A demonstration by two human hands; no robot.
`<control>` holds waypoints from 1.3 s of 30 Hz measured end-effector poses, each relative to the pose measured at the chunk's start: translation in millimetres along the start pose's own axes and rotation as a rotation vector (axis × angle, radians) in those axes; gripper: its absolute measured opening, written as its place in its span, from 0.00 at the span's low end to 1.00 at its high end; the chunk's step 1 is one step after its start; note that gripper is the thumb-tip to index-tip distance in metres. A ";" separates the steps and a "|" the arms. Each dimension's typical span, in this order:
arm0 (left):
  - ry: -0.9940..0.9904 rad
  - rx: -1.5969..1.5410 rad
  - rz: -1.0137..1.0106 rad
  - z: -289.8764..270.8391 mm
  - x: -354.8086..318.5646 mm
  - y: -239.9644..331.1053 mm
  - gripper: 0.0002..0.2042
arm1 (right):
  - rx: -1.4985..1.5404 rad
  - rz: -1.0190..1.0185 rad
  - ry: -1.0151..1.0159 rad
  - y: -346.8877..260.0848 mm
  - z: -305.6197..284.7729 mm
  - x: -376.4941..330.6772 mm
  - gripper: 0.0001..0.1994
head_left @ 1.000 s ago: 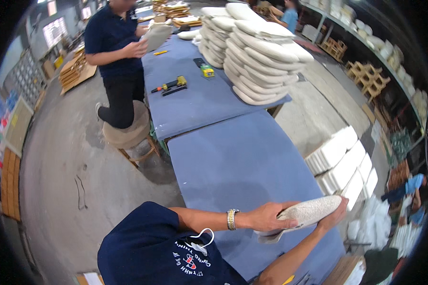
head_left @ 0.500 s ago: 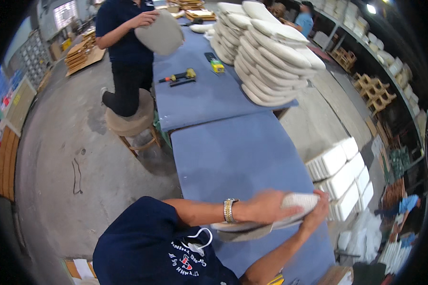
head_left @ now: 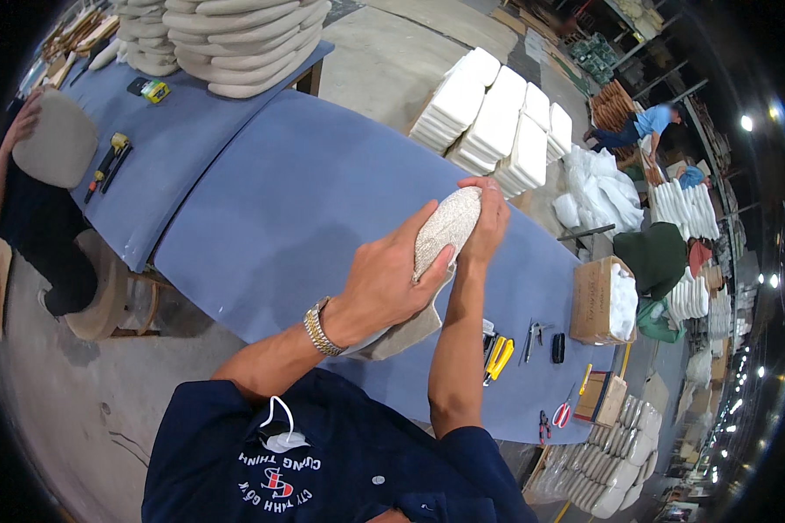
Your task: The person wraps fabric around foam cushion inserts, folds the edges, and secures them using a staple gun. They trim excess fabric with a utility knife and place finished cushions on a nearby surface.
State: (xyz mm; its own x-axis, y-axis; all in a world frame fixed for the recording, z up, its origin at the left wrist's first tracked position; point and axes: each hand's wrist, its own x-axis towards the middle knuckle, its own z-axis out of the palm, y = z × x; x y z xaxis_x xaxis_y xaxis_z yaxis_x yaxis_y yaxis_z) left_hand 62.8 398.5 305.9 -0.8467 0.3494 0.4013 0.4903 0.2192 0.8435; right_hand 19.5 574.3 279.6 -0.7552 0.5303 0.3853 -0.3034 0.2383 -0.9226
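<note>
Swung rightward since the earlier frame, the head view shows me a beige cushion (head_left: pixel 447 228) above the blue surface (head_left: pixel 262 192), near its white-stack edge. Left hand (head_left: pixel 382 275) pinches its side; right hand (head_left: pixel 490 225) curls around its end. I judge this two-handed gripping; next calls for steady support.

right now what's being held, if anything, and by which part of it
A light grey fabric-covered pad: the left hand grips its left side, the right hand its far end.
</note>
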 end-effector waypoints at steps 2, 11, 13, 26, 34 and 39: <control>0.018 0.050 0.057 6.0 5.6 -3.4 0.28 | 0.030 0.002 -0.016 2.0 2.2 4.5 0.22; 0.079 -0.023 0.220 22.7 17.0 -15.4 0.37 | 0.112 -0.003 -0.127 31.0 0.0 32.3 0.23; 0.044 -0.077 0.173 21.0 6.2 -19.3 0.38 | 0.185 0.042 -0.151 34.8 -0.4 36.6 0.23; 0.005 -0.177 -0.079 18.7 -79.4 -81.2 0.22 | 0.095 0.041 -0.135 27.4 -11.1 32.8 0.24; -0.179 0.030 -0.008 -14.6 -50.7 -54.4 0.21 | 0.555 0.565 -0.150 82.5 -33.6 7.3 0.27; -0.466 0.093 -0.279 8.0 -41.2 -120.4 0.24 | 0.349 0.575 -0.099 183.7 -53.9 -31.2 0.31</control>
State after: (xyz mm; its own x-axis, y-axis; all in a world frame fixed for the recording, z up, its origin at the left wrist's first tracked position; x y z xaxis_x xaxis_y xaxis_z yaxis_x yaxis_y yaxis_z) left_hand 40.3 365.0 184.9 -0.7759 0.6288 -0.0512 0.2947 0.4330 0.8518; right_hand 18.6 645.4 99.1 -0.8972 0.4128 -0.1570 0.0058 -0.3445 -0.9388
